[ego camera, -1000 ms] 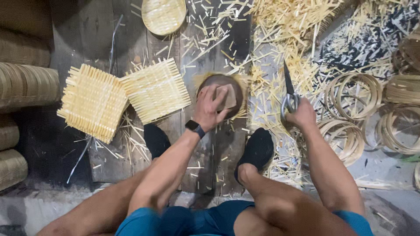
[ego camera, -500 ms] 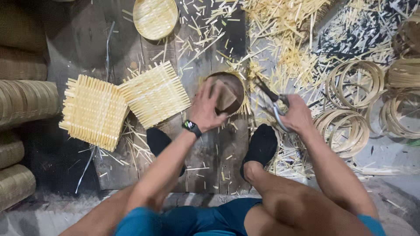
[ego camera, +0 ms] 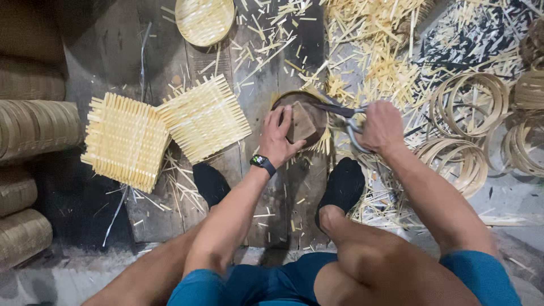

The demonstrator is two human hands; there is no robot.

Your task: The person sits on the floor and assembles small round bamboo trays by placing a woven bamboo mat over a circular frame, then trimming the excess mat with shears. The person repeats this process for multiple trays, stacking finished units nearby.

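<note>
My left hand [ego camera: 279,137], with a black watch on the wrist, presses a small wooden block [ego camera: 302,122] down on a round dark form [ego camera: 286,102] with pale woven bamboo poking out under it. My right hand [ego camera: 381,126] grips metal shears [ego camera: 339,111] whose blades point left and meet the form's right edge. Both feet in black socks [ego camera: 342,185] rest on the boards just below the form.
Two square woven bamboo mats [ego camera: 127,140] [ego camera: 203,117] lie to the left, a round woven tray [ego camera: 204,20] at the top. Bamboo hoops [ego camera: 469,101] and cut strips [ego camera: 381,62] cover the right side. Stacked woven baskets [ego camera: 34,127] line the left edge.
My right hand has swung the shears from pointing upward, off to the right, down and leftward until the blades reach the form's edge. My left hand stays pressed on the block.
</note>
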